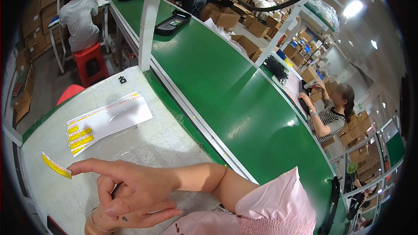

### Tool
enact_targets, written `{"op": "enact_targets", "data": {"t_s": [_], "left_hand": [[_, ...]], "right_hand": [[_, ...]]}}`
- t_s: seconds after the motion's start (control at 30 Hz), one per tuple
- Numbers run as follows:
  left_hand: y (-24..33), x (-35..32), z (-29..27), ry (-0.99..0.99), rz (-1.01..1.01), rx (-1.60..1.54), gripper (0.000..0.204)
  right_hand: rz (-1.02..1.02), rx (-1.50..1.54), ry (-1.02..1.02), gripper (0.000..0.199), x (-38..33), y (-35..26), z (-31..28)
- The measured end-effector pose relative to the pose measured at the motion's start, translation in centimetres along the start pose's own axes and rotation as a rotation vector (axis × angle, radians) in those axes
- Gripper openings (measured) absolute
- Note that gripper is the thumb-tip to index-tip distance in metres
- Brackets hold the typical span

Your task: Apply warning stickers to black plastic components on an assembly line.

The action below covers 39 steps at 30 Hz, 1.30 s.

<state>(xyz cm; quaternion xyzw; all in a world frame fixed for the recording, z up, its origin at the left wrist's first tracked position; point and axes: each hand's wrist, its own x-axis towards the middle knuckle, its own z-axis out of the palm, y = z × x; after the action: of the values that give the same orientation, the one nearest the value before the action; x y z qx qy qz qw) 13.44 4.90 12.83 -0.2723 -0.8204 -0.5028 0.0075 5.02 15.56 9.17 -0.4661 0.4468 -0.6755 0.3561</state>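
Note:
A yellow-and-white warning label [56,165] sticks to the tip of the stretched index finger of my right hand [139,182]. The other fingers of that hand curl in, and its thumb rests over my left hand. My left hand [135,218] lies low, crossed under the right one, with a bracelet at its wrist and its visible fingers stretched to the right. Part of it is covered by the right hand. Beyond them, a white backing sheet [117,119] with several yellow labels along its left end and far edge lies on the plastic-covered white work surface [161,148].
A green conveyor belt [209,100] with a metal rail runs past the work surface. On it sits a black tray-like case [173,22]. A white post [150,21] stands at the surface's far corner. Co-workers, a red stool [90,64] and cardboard boxes are around.

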Motion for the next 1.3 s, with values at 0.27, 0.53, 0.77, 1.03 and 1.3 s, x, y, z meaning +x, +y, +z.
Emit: {"op": "enact_targets", "data": {"t_s": [0.27, 0.53, 0.77, 1.03, 1.3], "left_hand": [[-1.9, -0.3, -0.1, -0.015, 0.243, 0.264, 0.017], [-5.1, 0.0, 0.0, -0.032, 0.348, 0.397, 0.018], [-3.8, -0.1, -0.3, -0.038, 0.265, 0.377, 0.018], [-3.2, 0.1, -0.4, -0.041, 0.178, 0.327, 0.018], [-1.7, 0.1, -0.5, -0.051, 0.079, 0.281, 0.018]], "right_hand": [[0.032, 0.017, 0.002, 0.083, 0.2, -0.4, -0.2], [-0.037, -0.014, 0.055, 0.069, -0.1, 0.1, -0.4], [-0.057, -0.041, 0.028, 0.07, 0.0, 0.0, 0.0], [-0.095, -0.019, 0.017, 0.07, 0.1, 0.5, 0.2], [0.017, 0.04, 0.027, 0.08, 0.2, 0.4, 0.2]]}}
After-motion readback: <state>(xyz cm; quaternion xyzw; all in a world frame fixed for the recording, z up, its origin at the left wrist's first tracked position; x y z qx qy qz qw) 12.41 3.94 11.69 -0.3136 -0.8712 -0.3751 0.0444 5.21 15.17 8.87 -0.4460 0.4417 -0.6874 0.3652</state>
